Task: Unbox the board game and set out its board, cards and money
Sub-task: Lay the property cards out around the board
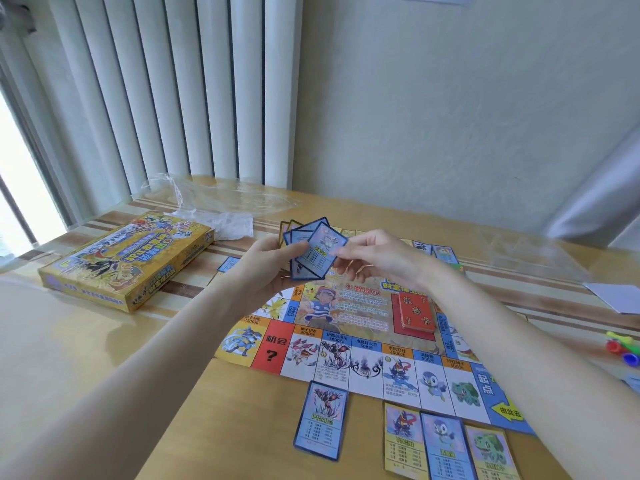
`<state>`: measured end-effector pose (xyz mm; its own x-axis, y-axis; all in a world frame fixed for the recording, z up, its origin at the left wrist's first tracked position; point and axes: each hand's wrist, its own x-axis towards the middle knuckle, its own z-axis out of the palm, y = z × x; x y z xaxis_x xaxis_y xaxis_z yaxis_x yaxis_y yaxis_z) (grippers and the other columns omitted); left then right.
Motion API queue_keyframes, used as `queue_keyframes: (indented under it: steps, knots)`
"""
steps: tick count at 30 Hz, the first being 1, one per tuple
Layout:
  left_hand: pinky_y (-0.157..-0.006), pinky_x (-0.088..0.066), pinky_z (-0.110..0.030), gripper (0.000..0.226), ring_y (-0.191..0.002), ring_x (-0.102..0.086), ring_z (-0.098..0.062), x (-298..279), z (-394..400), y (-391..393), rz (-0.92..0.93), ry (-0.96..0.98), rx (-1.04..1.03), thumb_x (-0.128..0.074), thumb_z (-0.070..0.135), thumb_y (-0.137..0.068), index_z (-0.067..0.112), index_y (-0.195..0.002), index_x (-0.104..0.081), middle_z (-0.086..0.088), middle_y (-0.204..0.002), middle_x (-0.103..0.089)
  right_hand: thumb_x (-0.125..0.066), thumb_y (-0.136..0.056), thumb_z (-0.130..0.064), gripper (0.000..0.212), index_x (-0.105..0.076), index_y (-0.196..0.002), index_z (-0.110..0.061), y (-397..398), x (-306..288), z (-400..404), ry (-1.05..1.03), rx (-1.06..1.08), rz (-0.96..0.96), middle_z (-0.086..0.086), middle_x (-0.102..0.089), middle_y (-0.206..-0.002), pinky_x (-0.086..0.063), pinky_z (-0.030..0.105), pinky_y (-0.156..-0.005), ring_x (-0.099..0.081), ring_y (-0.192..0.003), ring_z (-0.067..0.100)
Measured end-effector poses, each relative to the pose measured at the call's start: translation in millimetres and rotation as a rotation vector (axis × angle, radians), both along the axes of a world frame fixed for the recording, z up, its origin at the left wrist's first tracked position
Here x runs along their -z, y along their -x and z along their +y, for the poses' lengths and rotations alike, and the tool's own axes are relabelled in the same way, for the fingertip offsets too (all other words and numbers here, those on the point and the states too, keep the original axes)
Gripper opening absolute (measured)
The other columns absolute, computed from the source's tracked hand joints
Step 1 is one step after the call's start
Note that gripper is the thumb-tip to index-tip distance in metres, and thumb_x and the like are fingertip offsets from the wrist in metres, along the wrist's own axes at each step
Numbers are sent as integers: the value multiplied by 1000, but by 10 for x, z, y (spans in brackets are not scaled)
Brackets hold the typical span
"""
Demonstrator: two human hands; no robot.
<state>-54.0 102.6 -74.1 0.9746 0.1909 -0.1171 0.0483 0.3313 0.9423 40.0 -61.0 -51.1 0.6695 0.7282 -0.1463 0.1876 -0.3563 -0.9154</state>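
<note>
The paper game board (346,348) lies unfolded on the wooden table. My left hand (266,268) holds a fan of blue-edged cards (311,249) above the board's far side. My right hand (377,261) pinches the right edge of the front card of that fan. A red card stack (415,311) rests on the board's centre. One blue card (322,419) lies by the board's near edge, and three more cards (446,445) lie side by side to its right. The yellow game box (128,261) sits shut at the left.
Clear plastic wrap (221,197) and a white crumpled bag (225,223) lie behind the box. A clear plastic tray (533,258) and white paper (616,296) sit at the right. Coloured game pieces (621,348) lie near the right edge. A radiator and wall stand behind the table.
</note>
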Motion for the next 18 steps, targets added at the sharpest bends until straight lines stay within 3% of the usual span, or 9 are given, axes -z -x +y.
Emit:
queue_keyframes:
  steps: [6, 11, 14, 18]
  knots:
    - [-66, -59, -27, 9, -81, -67, -19, 10, 56, -30, -12, -9, -37, -53, 10, -93, 8, -98, -60, -12, -94, -68, -64, -86, -11, 8, -65, -88, -3, -35, -5, 94, -140, 144, -30, 8, -67, -81, -48, 21, -57, -60, -57, 10]
    - [-73, -58, -31, 15, -87, -67, -21, -110, 309, -129, -105, 54, -188, -49, 11, -95, 6, -108, -55, -14, -100, -68, -60, -88, -4, 9, -60, -79, -7, -229, -38, 311, -365, 464, -27, 8, -65, -71, -43, 17, -47, -59, -53, 11]
    - [-72, -59, -30, 20, -87, -70, -21, -103, 553, -199, -118, 72, -224, -48, 11, -96, 6, -114, -54, -14, -101, -69, -59, -89, -6, 14, -58, -75, -11, -493, 23, 477, -301, 604, -82, 4, -64, -69, -41, 17, -47, -55, -54, 11]
    - [-69, -59, -31, 12, -81, -69, -20, 23, 775, -355, -68, 89, -331, -46, 9, -97, 8, -105, -55, -11, -92, -69, -58, -88, -6, 11, -58, -78, -10, -827, 178, 802, -145, 592, -168, 2, -62, -66, -37, 14, -42, -52, -52, 10]
